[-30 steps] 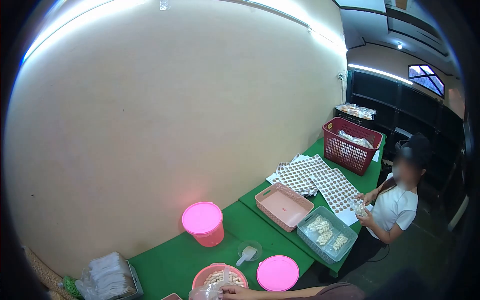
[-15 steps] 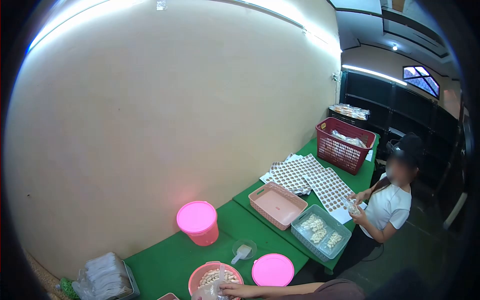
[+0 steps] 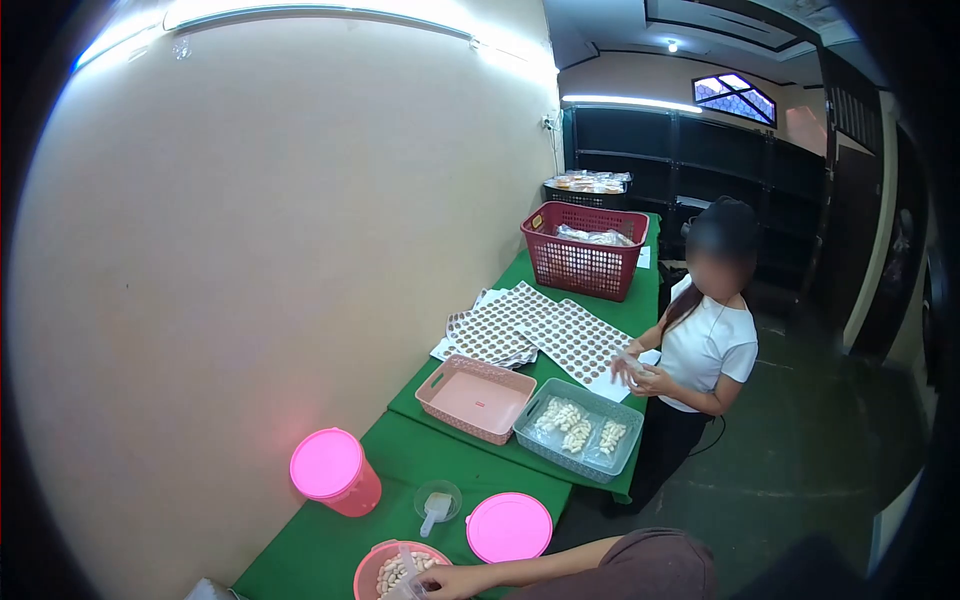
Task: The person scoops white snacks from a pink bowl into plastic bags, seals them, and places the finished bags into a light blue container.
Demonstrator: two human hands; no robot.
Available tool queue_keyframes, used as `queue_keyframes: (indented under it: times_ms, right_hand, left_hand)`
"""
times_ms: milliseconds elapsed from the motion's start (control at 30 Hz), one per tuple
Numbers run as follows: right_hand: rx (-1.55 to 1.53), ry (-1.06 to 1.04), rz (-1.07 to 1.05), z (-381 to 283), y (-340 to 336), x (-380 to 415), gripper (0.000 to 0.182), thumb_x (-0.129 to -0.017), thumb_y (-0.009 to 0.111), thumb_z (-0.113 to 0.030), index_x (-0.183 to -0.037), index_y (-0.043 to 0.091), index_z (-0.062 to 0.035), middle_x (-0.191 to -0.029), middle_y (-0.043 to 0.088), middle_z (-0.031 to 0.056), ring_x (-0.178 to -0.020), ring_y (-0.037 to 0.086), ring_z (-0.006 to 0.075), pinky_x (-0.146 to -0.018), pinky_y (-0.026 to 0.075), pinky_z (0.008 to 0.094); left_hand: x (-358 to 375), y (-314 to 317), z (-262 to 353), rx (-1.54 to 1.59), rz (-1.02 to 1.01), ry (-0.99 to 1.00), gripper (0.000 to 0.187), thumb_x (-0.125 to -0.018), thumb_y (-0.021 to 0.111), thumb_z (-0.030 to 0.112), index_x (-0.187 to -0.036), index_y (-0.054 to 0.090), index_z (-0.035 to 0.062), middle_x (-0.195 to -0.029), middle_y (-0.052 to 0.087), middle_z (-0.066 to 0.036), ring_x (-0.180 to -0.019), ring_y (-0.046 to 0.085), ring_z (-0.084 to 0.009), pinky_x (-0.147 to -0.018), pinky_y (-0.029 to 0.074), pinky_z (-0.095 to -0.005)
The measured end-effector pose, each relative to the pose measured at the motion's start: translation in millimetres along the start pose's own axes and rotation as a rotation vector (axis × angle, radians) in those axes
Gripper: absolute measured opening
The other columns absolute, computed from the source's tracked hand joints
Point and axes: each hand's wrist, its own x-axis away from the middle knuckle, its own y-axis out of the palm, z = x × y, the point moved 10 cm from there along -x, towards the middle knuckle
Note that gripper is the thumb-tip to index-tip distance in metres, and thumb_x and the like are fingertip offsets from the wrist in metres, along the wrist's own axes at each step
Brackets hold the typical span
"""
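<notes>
— What do I have closest in?

— My right hand point(image 3: 452, 582) at the bottom edge, fingers closed on a clear plastic bag point(image 3: 405, 578) held over the pink tub point(image 3: 372, 572), which is full of pale pieces. My left hand is out of view.

— And around that hand?

— Just beyond it a round pink lid point(image 3: 509, 527) lies flat on the green table point(image 3: 330, 545). Left of the lid, a small clear cup point(image 3: 438, 498) holds a white scoop. Farther left of the hand stands a closed pink bucket point(image 3: 334, 472) near the wall.

— Past those?

— A pink basket point(image 3: 474, 397) and, touching it, a grey-blue basket point(image 3: 578, 436) with filled bags. Behind them, dotted sheets point(image 3: 540, 330) spread out, then a red basket point(image 3: 583, 248) well away.

— Anyone else?

— A co-worker in a white shirt point(image 3: 707, 347) stands beside the table, both of their hands point(image 3: 640, 374) up near the sheets, holding something small I cannot make out.
</notes>
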Motion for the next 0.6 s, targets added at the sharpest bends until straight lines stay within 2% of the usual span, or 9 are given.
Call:
queue_keyframes:
  times_ms: [100,133,167,233,267,333,400,533,600]
  right_hand:
    - [-0.009,0.065,-0.009,-124.2,-24.4,26.2,0.024,-0.089,0.058,-0.025,-0.093,0.062,-0.0017,-0.074,0.058,0.0064,-0.066,0.052,0.0145,-0.059,0.044,0.0344]
    - [-0.011,0.073,-0.003,-147.8,-28.5,31.9,0.024,-0.088,0.059,-0.025,-0.093,0.062,-0.0014,-0.073,0.059,0.0069,-0.065,0.052,0.0146,-0.059,0.044,0.0347]
    - [-0.002,0.09,-0.003,-171.6,-31.0,36.9,0.024,-0.088,0.06,-0.025,-0.093,0.062,-0.0011,-0.072,0.059,0.0074,-0.065,0.053,0.0148,-0.058,0.044,0.0351]
    - [-0.001,0.096,0.014,-156.4,-40.9,27.2,0.024,-0.087,0.062,-0.025,-0.091,0.062,-0.0009,-0.07,0.06,0.0079,-0.064,0.053,0.0151,-0.057,0.044,0.0354]
    - [0.014,0.258,-0.219,-108.3,-33.6,11.4,0.032,-0.086,0.064,-0.028,-0.103,0.061,-0.0015,-0.084,0.062,0.0111,-0.076,0.057,0.0187,-0.065,0.046,0.0356]
    - [0.024,0.416,-0.45,-70.9,-3.4,18.7,0.043,-0.084,0.067,-0.031,-0.115,0.059,-0.002,-0.099,0.064,0.0143,-0.088,0.061,0.0222,-0.073,0.048,0.0358]
    - [0.394,-0.091,0.071,-123.1,-20.7,19.0,0.028,-0.09,0.055,-0.019,-0.112,0.051,-0.0023,-0.076,0.055,0.0051,-0.064,0.055,0.015,-0.059,0.046,0.0303]
    - [0.175,-0.141,0.162,-144.8,-26.9,19.4,0.03,-0.086,0.063,-0.021,-0.106,0.055,-0.0015,-0.074,0.056,0.0077,-0.068,0.057,0.0184,-0.064,0.047,0.0327]
    - [0.018,-0.456,0.409,-202.2,-53.1,41.5,0.03,-0.086,0.066,-0.027,-0.099,0.06,-0.0007,-0.072,0.057,0.0089,-0.071,0.059,0.0207,-0.069,0.047,0.0341]
  left_hand:
    - [-10.2,0.6,6.5,0.018,-0.029,-0.03,0.078,-0.068,0.082,0.011,-0.134,0.04,0.0071,-0.127,0.048,-0.022,-0.116,0.049,-0.0403,-0.099,0.04,-0.053]
    - [-10.5,3.3,1.2,0.091,-0.021,-0.049,0.093,-0.066,0.084,0.013,-0.141,0.03,0.0099,-0.132,0.042,-0.023,-0.12,0.045,-0.0415,-0.1,0.039,-0.0531]
    - [-4.1,8.0,-5.4,0.093,-0.024,-0.053,0.093,-0.066,0.084,0.013,-0.141,0.03,0.0099,-0.132,0.042,-0.023,-0.12,0.045,-0.0415,-0.1,0.039,-0.0531]
    - [6.1,10.1,-11.8,0.098,-0.017,-0.053,0.087,-0.067,0.084,0.013,-0.137,0.033,0.0092,-0.128,0.045,-0.022,-0.116,0.047,-0.0394,-0.097,0.041,-0.0514]
    - [8.5,8.9,-16.0,0.107,-0.004,-0.066,0.084,-0.068,0.084,0.013,-0.135,0.035,0.0088,-0.126,0.046,-0.021,-0.114,0.048,-0.0384,-0.096,0.042,-0.0506]
    - [13.6,2.7,-25.1,0.124,0.028,-0.114,0.077,-0.069,0.083,0.014,-0.131,0.038,0.0081,-0.122,0.048,-0.02,-0.11,0.05,-0.0363,-0.094,0.043,-0.0489]
    - [17.8,-3.7,-37.9,0.147,0.069,-0.189,0.071,-0.07,0.083,0.014,-0.128,0.042,0.0073,-0.118,0.051,-0.019,-0.107,0.052,-0.0342,-0.092,0.045,-0.0472]
    - [29.3,-21.2,-70.3,0.207,0.176,-0.384,0.059,-0.072,0.082,0.014,-0.12,0.049,0.0059,-0.11,0.056,-0.016,-0.099,0.057,-0.03,-0.087,0.048,-0.0439]
    - [35.4,-28.5,-84.3,0.241,0.223,-0.47,0.053,-0.073,0.082,0.015,-0.116,0.052,0.0051,-0.106,0.058,-0.015,-0.095,0.059,-0.0279,-0.085,0.049,-0.0422]
